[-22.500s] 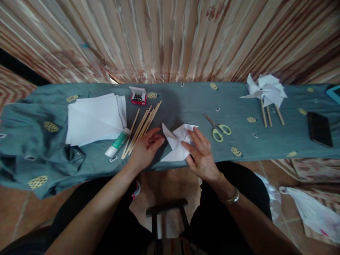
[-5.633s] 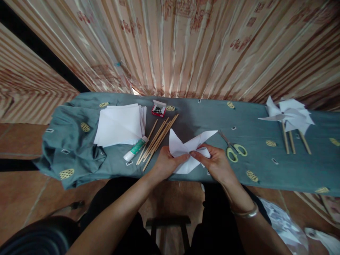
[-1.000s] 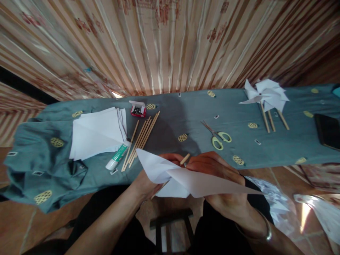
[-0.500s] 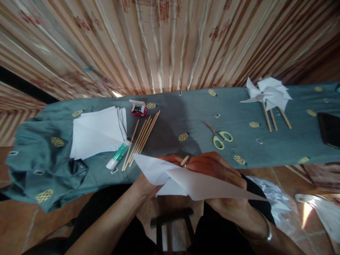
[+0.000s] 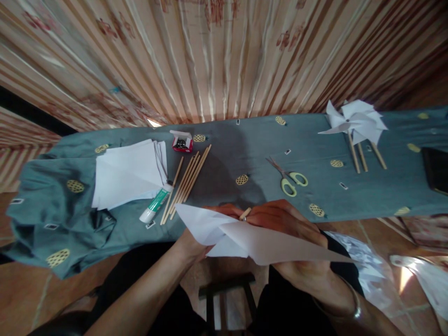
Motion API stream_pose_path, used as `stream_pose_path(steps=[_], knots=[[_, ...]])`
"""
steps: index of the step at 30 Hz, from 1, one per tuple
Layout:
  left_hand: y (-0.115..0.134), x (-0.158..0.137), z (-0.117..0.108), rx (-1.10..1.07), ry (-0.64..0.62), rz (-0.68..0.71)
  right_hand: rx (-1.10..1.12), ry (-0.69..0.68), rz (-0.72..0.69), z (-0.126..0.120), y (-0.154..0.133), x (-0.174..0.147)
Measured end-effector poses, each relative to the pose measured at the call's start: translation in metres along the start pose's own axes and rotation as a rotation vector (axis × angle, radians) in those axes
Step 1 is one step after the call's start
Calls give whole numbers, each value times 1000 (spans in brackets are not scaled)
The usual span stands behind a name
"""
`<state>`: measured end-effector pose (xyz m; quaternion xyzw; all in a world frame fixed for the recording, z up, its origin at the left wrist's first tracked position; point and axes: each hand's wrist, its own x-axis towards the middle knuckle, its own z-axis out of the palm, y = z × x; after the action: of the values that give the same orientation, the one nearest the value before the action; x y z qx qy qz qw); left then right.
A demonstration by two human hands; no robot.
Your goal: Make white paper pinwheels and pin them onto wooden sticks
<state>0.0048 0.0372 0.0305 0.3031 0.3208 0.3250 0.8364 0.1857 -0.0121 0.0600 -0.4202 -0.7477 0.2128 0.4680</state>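
Low in front of me, at the table's near edge, is a folded white paper pinwheel (image 5: pixel 269 241), its long point reaching right. The end of a wooden stick (image 5: pixel 245 213) sticks up behind it, between my hands. My left hand (image 5: pixel 224 209) is closed at the pinwheel's back, with most of its fingers hidden by the paper. My right hand (image 5: pixel 285 218) has its fingers bent around the stick's end, against the paper. A tiny shiny spot shows beside the stick; whether it is a pin or a ring I cannot tell.
On the green cloth (image 5: pixel 224 172) lie white paper sheets (image 5: pixel 126 172), a glue stick (image 5: pixel 156 203), several wooden sticks (image 5: pixel 191 182), a red box of pins (image 5: pixel 182 142) and scissors (image 5: pixel 287 178). Pinwheels (image 5: pixel 360 122) and a dark device (image 5: pixel 436 169) are at right. Below is a stool (image 5: pixel 227 282).
The end of the stick leans a bit more to the right and shows slightly less. Both hands stay nearly in place on the pinwheel and stick.
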Motion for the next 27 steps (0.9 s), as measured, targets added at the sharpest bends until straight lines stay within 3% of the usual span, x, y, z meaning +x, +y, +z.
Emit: stream_pose_path(steps=[9,15,22,27], knots=[[6,0,4,24,5,-42,-29,-98,-19,-7,-6,3],[7,3,6,1,-14,-25,-21,-80,-38,-5,-3,0],[5,2,6,-85,8,-136,-23,-94,-22,-6,-4,2],[5,2,7,-73,-11,-89,-2,-79,-8,-6,-4,1]])
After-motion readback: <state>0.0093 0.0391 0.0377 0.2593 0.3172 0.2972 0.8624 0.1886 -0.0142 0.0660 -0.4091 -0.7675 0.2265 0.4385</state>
